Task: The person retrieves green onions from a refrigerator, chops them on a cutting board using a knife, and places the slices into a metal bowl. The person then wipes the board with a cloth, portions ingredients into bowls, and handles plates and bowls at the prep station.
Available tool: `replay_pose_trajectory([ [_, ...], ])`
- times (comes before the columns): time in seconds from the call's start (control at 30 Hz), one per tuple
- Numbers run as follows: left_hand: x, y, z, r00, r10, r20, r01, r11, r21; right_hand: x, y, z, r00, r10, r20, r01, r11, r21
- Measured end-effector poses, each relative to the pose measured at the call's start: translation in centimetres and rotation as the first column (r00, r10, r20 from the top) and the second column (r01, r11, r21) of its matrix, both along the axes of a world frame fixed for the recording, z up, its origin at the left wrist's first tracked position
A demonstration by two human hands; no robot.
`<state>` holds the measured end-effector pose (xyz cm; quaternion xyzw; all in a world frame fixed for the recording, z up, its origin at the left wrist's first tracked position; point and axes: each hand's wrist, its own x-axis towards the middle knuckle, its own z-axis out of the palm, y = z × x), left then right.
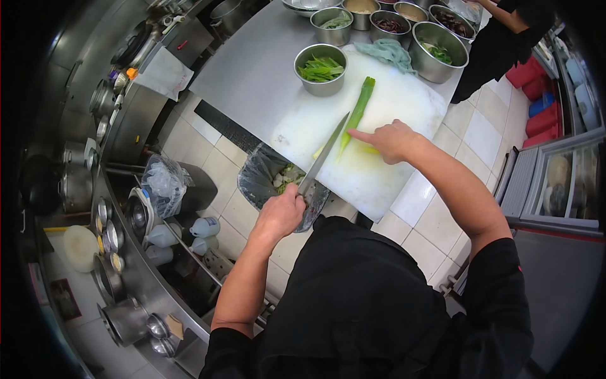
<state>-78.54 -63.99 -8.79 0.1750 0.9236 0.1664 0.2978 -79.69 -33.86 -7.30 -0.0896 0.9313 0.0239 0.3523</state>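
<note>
A long knife [327, 150] is held by its handle in my left hand [284, 211], its blade pointing up and away over the near left part of the white cutting board [404, 95]. On the board lies a green vegetable stalk [360, 107], pale at its near end, just right of the blade. My right hand [390, 141] has its index finger stretched out to the stalk's lower part, with the other fingers curled in. Whether anything is under them is hidden. A metal bowl of cut green pieces [321, 69] stands at the board's far left corner.
Behind the board are a teal cloth [387, 54], a large metal bowl with greens [439, 52] and several more bowls. A lined bin with scraps [273, 177] stands below the board's left edge. Another person [505, 38] stands at the far right.
</note>
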Motion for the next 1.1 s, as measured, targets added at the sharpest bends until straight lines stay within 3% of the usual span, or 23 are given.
replay_pose_trajectory([
  [0.03,0.1,0.0,0.1,1.000,0.003,0.005,-0.003,1.000,0.002,0.0,0.1,0.3,1.000,-0.014,0.027,0.013,1.000,0.015],
  [0.1,0.4,-0.1,0.5,1.000,0.010,0.019,-0.010,1.000,0.003,0.2,1.2,-0.9,0.970,-0.013,-0.242,-0.004,0.998,-0.069],
  [0.23,1.1,0.0,0.7,0.998,0.043,0.037,-0.044,0.999,0.012,-1.5,1.8,-7.0,0.717,-0.134,-0.684,-0.203,0.899,-0.388],
  [0.37,1.1,-0.2,0.9,0.998,0.065,0.018,-0.066,0.998,0.009,-0.8,-1.3,-8.9,0.599,-0.330,-0.730,-0.101,0.872,-0.478],
  [0.57,1.5,-0.8,3.3,0.999,0.020,-0.029,-0.021,0.999,-0.046,0.9,-4.8,-9.1,0.528,-0.450,-0.720,0.013,0.852,-0.523],
  [0.8,3.0,-2.0,3.4,0.999,-0.031,-0.016,0.029,0.995,-0.096,1.1,-6.2,-9.4,0.477,-0.487,-0.732,0.026,0.840,-0.542],
  [0.9,3.0,-1.2,1.2,1.000,-0.005,-0.019,0.002,0.990,-0.142,1.1,-5.7,-10.0,0.493,-0.466,-0.735,0.003,0.845,-0.534],
  [1.1,-1.1,1.0,-0.2,0.997,-0.033,-0.077,0.029,0.999,-0.044,-0.3,-3.3,-10.0,0.456,-0.398,-0.796,-0.052,0.881,-0.471],
])
